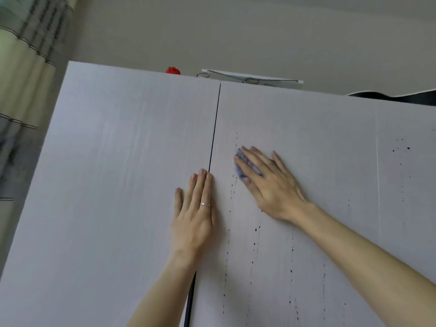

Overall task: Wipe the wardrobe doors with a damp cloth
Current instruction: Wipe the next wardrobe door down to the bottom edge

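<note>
Two pale grey wardrobe doors fill the view: the left door (113, 185) and the right door (306, 142), split by a dark vertical gap. Dark speckled drip marks run down the right door. My right hand (269, 182) lies flat with straight fingers and presses a small bluish-purple cloth (243, 165) against the right door, just right of the gap. Most of the cloth is hidden under the fingers. My left hand (195, 215), a ring on one finger, rests flat on the left door's edge, its fingers reaching the gap.
On top of the wardrobe sit a red object (172, 70), a white board with wire hangers (252, 79) and something dark (401, 96) at the right. A striped curtain (26, 74) hangs at the left. A further door panel (405, 185) with dark spots lies at far right.
</note>
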`<state>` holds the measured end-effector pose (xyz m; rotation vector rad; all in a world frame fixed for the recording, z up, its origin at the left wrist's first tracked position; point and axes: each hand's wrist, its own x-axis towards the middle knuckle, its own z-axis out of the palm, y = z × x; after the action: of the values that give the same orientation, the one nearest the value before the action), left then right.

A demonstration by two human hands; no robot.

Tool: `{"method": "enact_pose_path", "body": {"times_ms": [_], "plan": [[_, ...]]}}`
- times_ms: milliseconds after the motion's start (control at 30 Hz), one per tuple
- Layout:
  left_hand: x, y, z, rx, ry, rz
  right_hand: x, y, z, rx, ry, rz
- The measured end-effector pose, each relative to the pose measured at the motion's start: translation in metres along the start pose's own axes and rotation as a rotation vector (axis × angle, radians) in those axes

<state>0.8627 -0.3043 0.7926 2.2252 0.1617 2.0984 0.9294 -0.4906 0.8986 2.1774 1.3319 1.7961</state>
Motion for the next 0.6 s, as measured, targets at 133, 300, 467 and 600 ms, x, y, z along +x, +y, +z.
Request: {"method": "enact_pose_path", "body": {"times_ms": [133, 300, 467, 600], "plan": [[-0.009, -0.002, 0.001, 0.010, 0.009, 0.011, 0.048, 0.015, -0.016, 0.066, 0.039, 0.337], [-0.020, -0.005, -0.003, -0.005, 0.015, 0.002, 0.060, -0.042, -0.002, 0.103, 0.117, 0.349], [-0.024, -0.008, -0.003, -0.002, 0.029, 0.022, 0.046, -0.028, -0.008, 0.015, -0.075, -0.018], [-0.024, -0.007, -0.002, -0.005, 0.067, 0.021, 0.093, 0.006, -0.030, 0.079, 0.010, 0.338]]}}
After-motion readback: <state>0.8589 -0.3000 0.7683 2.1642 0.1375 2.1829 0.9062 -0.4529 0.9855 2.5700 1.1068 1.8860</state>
